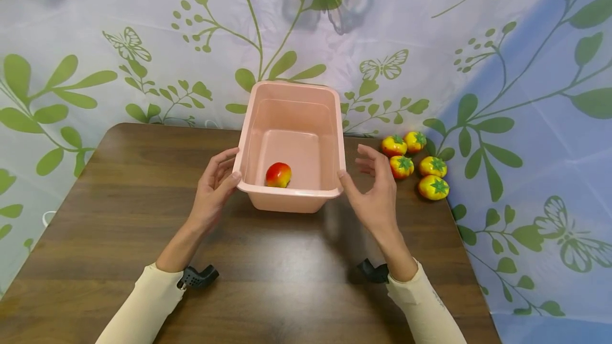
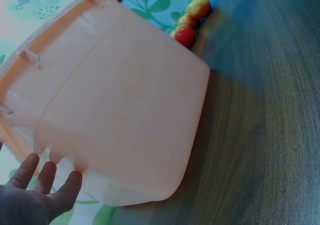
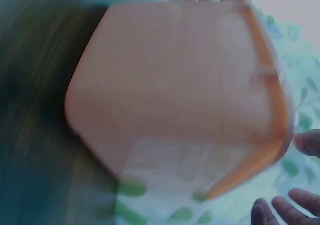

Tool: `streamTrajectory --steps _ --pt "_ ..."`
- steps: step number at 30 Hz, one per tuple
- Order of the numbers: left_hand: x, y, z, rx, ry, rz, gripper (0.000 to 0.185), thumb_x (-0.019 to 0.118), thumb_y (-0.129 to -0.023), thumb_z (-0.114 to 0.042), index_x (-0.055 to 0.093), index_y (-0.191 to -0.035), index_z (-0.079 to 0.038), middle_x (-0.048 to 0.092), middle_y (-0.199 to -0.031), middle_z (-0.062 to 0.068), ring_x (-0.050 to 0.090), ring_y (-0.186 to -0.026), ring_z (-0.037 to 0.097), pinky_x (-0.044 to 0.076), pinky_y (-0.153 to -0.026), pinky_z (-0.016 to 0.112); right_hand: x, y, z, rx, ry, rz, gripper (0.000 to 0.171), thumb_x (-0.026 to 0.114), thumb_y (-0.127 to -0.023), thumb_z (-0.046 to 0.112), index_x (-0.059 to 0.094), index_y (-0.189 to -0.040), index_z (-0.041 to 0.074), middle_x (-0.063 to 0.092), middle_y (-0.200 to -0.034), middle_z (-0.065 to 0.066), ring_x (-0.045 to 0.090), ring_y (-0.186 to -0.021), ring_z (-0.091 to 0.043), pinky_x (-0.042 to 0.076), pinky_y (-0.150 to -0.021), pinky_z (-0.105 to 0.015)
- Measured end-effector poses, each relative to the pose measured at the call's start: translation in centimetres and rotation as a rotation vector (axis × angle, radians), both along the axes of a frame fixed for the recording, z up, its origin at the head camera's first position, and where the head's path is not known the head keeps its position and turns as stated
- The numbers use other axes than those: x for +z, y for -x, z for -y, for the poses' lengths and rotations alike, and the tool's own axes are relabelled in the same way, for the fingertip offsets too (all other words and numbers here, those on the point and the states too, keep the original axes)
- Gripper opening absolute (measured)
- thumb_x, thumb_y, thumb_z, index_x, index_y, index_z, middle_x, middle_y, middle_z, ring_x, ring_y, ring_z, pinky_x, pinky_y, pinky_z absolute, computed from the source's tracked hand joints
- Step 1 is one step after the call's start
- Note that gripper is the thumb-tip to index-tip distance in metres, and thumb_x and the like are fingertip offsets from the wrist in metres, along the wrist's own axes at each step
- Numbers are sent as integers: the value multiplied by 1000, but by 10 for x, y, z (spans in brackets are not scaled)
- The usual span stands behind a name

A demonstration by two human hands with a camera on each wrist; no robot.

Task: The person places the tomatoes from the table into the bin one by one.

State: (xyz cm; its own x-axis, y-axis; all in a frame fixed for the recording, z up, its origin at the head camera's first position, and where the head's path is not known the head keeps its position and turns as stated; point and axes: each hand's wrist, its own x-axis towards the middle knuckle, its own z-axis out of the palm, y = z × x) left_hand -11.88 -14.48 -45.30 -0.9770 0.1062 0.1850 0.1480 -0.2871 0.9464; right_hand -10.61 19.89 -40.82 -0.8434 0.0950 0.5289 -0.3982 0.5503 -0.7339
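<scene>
A pink plastic basin (image 1: 291, 203) stands toward the back of the wooden table. Inside it, near the front wall, lies a shiny red-and-yellow fruit (image 1: 278, 175). My left hand (image 1: 215, 185) holds the basin's left side, thumb at the front corner of the rim and fingers along the outer wall. In the left wrist view, the fingertips (image 2: 75, 177) meet that wall. At the right front corner, my right hand (image 1: 375, 195) has its thumb by the rim, while its loosely bent fingers stand away from the wall.
Several yellow-and-red fruits with green leafy tops (image 1: 433, 187) sit in a group at the table's right back edge, beyond my right hand. A leaf-patterned cloth (image 1: 191, 68) hangs behind and to the right of the brown table (image 1: 287, 280).
</scene>
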Motion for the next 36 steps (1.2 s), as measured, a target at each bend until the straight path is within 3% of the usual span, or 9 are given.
streamTrajectory --steps 5,11,16,21,28,36 --pt "0 0 0 1 -2 -3 55 58 -107 0 44 -160 -8 50 -159 22 56 -146 37 61 -104 32 -22 22 -33 -90 76 33 57 83 -94 22 60 -145 12 66 -143 -5 70 -121 -27 57 -103 -34" --pt "-2 0 0 -2 -8 -1 55 58 -107 1 44 -160 -8 51 -157 22 57 -144 36 61 -105 34 -57 46 -75 -264 105 123 58 81 -96 33 58 -144 10 61 -144 -11 61 -132 -33 49 -114 -57" --pt "-1 1 1 2 -15 -9 55 57 -107 1 44 -160 -7 53 -155 21 58 -143 35 62 -103 32 -80 65 -96 -387 93 185 63 79 -97 38 53 -147 11 55 -147 -17 45 -142 -36 34 -122 -54" --pt "-1 0 1 -9 -9 2 55 58 -107 0 44 -160 -8 52 -156 23 59 -142 35 62 -103 32 -94 78 -109 -467 79 215 70 80 -95 34 47 -151 8 48 -151 -22 36 -146 -39 27 -125 -54" --pt "1 -1 1 -14 2 3 55 58 -107 -1 44 -160 -8 52 -156 21 59 -142 35 62 -104 33 -104 84 -115 -506 99 353 84 80 -95 29 32 -161 10 33 -164 -22 26 -152 -43 22 -131 -56" --pt "1 -1 0 -12 -5 3 55 58 -108 -1 43 -160 -8 48 -158 27 57 -143 34 62 -103 32 -110 86 -114 -502 121 465 83 77 -99 29 27 -163 10 29 -166 -22 29 -151 -46 27 -131 -57"
